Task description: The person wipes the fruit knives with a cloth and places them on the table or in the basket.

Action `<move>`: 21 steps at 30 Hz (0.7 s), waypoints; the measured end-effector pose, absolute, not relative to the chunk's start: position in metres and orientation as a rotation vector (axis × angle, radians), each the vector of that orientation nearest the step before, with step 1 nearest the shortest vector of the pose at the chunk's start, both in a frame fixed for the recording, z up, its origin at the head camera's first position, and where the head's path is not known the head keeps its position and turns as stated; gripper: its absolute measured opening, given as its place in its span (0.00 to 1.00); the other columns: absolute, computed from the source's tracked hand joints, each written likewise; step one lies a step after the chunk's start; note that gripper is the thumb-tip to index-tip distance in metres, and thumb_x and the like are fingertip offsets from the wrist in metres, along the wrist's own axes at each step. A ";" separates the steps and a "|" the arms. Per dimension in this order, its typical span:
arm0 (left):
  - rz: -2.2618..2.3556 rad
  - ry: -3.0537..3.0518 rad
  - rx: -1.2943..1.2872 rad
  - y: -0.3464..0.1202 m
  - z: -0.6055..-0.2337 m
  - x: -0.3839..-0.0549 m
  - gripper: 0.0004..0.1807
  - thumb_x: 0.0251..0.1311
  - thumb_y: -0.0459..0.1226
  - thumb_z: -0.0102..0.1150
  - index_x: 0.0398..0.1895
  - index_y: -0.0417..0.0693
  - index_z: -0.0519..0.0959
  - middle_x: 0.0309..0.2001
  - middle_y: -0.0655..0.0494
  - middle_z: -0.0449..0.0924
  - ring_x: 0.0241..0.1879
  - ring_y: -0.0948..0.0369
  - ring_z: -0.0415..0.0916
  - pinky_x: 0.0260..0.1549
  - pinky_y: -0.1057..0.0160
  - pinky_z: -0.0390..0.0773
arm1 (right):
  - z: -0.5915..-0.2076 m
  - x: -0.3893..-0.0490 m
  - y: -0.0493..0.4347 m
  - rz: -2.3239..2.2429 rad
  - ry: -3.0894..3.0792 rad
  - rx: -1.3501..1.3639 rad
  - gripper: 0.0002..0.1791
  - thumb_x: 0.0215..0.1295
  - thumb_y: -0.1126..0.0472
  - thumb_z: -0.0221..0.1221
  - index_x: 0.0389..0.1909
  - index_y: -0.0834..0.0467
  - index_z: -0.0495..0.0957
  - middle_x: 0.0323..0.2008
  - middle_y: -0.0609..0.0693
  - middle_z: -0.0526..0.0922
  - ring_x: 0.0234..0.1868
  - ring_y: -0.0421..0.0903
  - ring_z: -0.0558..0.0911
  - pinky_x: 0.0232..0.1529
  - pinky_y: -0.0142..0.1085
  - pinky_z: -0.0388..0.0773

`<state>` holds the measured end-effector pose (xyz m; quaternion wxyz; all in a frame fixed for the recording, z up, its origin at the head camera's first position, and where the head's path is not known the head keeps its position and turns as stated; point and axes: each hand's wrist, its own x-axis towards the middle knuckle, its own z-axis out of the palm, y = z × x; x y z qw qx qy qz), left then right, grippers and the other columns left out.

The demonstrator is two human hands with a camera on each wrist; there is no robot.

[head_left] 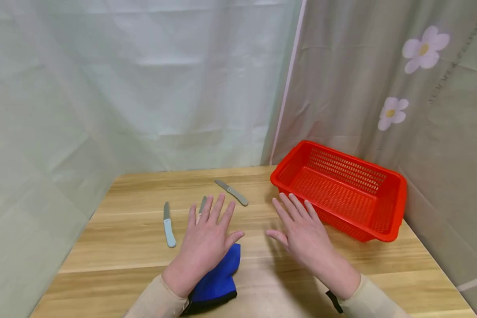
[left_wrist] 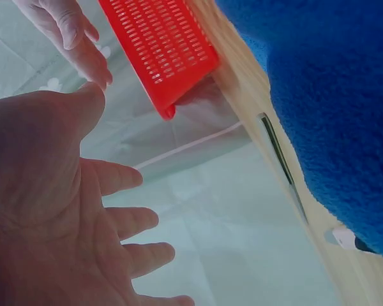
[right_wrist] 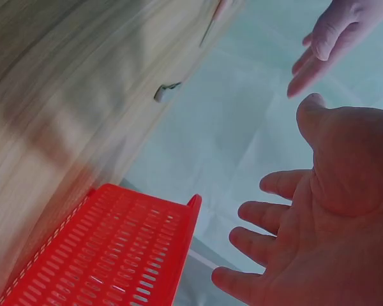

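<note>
Palm down with fingers spread, my left hand [head_left: 207, 240] is held over the table and holds nothing. A blue fuzzy cloth item with a black edge [head_left: 218, 280] lies beneath it, partly hidden by the hand and wrist. Past the left fingertips is a knife [head_left: 202, 204], its handle mostly covered by the fingers. A light-blue-handled knife [head_left: 168, 227] lies to the left, and a grey-handled knife [head_left: 232, 193] lies farther back. My right hand [head_left: 304, 234], also spread and holding nothing, hovers in front of the red basket [head_left: 399, 198], its fingertips overlapping the near rim in the head view.
The wooden table [head_left: 115, 221] backs onto a pale curtain [head_left: 191, 88]. On the right hangs a grey curtain [head_left: 338, 79] with flower prints. The red basket takes up the back right corner, and its perforated floor shows.
</note>
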<state>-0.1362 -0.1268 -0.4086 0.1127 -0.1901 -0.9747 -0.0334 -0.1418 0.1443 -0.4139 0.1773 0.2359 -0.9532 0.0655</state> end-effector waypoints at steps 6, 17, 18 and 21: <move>-0.110 -2.863 -0.561 -0.125 -0.409 -0.138 0.43 0.79 0.64 0.56 0.86 0.52 0.67 0.86 0.41 0.57 0.85 0.36 0.51 0.76 0.23 0.53 | -0.412 -0.143 0.149 0.194 -2.714 0.638 0.45 0.76 0.36 0.65 0.83 0.59 0.69 0.82 0.60 0.68 0.83 0.64 0.65 0.81 0.64 0.57; -0.102 -2.879 -0.577 -0.125 -0.411 -0.140 0.43 0.79 0.65 0.55 0.87 0.52 0.67 0.86 0.40 0.57 0.85 0.35 0.51 0.76 0.23 0.53 | -0.416 -0.153 0.165 0.185 -2.758 0.546 0.47 0.76 0.36 0.66 0.84 0.59 0.67 0.82 0.61 0.67 0.83 0.64 0.64 0.82 0.64 0.55; -0.104 -2.883 -0.578 -0.124 -0.411 -0.140 0.43 0.78 0.65 0.55 0.87 0.52 0.67 0.86 0.40 0.57 0.85 0.35 0.51 0.76 0.23 0.53 | -0.416 -0.154 0.167 0.183 -2.762 0.539 0.47 0.76 0.36 0.66 0.85 0.59 0.66 0.82 0.61 0.67 0.83 0.64 0.64 0.82 0.64 0.55; -0.102 -2.892 -0.580 -0.123 -0.412 -0.141 0.43 0.79 0.66 0.54 0.87 0.53 0.66 0.87 0.40 0.56 0.85 0.35 0.50 0.76 0.23 0.52 | -0.417 -0.158 0.174 0.169 -2.766 0.524 0.47 0.76 0.37 0.66 0.85 0.60 0.65 0.82 0.61 0.67 0.83 0.65 0.63 0.82 0.64 0.55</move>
